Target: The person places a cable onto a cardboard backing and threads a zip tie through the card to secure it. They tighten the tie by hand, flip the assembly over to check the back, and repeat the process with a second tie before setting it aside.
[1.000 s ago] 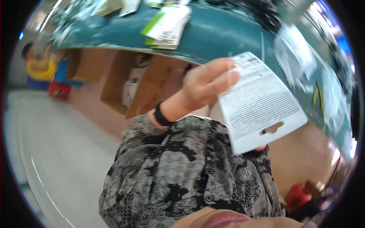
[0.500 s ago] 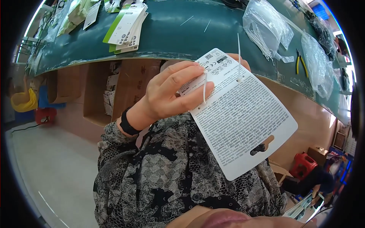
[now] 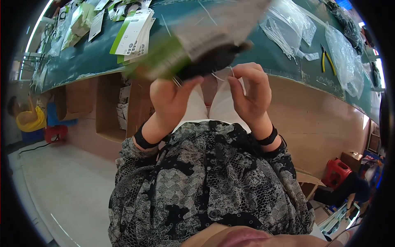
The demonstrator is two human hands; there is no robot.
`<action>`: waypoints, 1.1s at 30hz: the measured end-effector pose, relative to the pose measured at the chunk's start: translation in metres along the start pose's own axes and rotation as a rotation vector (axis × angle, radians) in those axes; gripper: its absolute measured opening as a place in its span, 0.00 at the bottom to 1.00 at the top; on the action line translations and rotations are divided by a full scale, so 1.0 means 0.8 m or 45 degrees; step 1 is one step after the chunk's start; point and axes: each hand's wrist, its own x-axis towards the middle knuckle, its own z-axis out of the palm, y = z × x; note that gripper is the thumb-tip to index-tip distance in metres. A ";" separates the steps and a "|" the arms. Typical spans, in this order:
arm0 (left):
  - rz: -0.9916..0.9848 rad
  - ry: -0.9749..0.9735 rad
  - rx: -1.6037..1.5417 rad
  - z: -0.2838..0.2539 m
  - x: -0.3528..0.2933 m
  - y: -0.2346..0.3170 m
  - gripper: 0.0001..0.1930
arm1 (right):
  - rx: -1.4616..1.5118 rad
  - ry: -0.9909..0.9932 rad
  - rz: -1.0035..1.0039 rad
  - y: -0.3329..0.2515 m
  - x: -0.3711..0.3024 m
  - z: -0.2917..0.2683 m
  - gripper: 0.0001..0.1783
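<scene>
A printed packaging card (image 3: 224, 31) in white and green is held up over the bench edge, smeared by motion. A dark bundle (image 3: 216, 61) lies against its face; its kind is too blurred to tell. My left hand (image 3: 168, 99) is closed on the card's near green end, thumb along the edge, other fingers partly hidden. Beside that thumb shows a bit of white strip. At the card's near side a thin white cable tie (image 3: 222, 76) curves out in a loop, and my right hand (image 3: 253, 88) pinches it between thumb and forefinger.
Stacked cards (image 3: 132, 35) lie at the left on the green bench (image 3: 94, 61). To the right are a bag of white cable ties (image 3: 284, 31), yellow-handled pliers (image 3: 328, 64) and a clear plastic bag (image 3: 343, 68). An open carton (image 3: 111, 103) stands below. Other people sit at both sides.
The card has been flipped from its text-covered back to the side with the dark bundle and moved up and away. My right hand has come from behind the card onto a tie.
</scene>
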 end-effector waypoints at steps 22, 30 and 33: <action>-0.281 0.237 -0.618 0.038 0.015 -0.030 0.11 | -0.796 -0.281 -0.299 -0.014 0.040 0.013 0.14; -0.033 0.248 -0.199 0.040 0.015 -0.038 0.11 | -0.815 -0.317 -0.268 -0.021 0.043 0.012 0.14; 0.033 0.258 -0.140 0.042 0.016 -0.039 0.12 | -0.825 -0.321 -0.267 -0.021 0.042 0.012 0.13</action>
